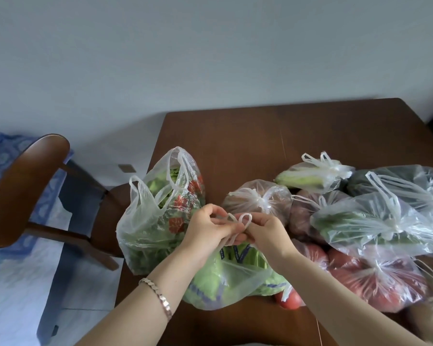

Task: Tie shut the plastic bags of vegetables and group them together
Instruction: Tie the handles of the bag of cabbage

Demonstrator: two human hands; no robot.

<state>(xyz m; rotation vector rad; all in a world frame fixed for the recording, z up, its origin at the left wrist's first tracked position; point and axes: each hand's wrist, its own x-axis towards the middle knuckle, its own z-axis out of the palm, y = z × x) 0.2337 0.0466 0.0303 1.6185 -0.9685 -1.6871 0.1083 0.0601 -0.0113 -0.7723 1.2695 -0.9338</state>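
Observation:
A clear bag of green cabbage [225,280] lies on the brown table [260,136] right under my hands. My left hand [205,228] and my right hand [265,231] both pinch its two twisted white handles [238,221], which cross in small loops between my fingers. To the left stands an open bag of leafy greens [158,221], handles up and untied. Knotted bags lie together on the right: one of brown produce [260,198], one of pale green stalks [310,176], one of greens [375,221] and one of red tomatoes [385,280].
A wooden chair [28,183] stands left of the table beside a blue patterned cloth [8,151]. A pale wall runs behind. One loose tomato [291,299] lies near the table's front. A silver bracelet [158,295] circles my left wrist.

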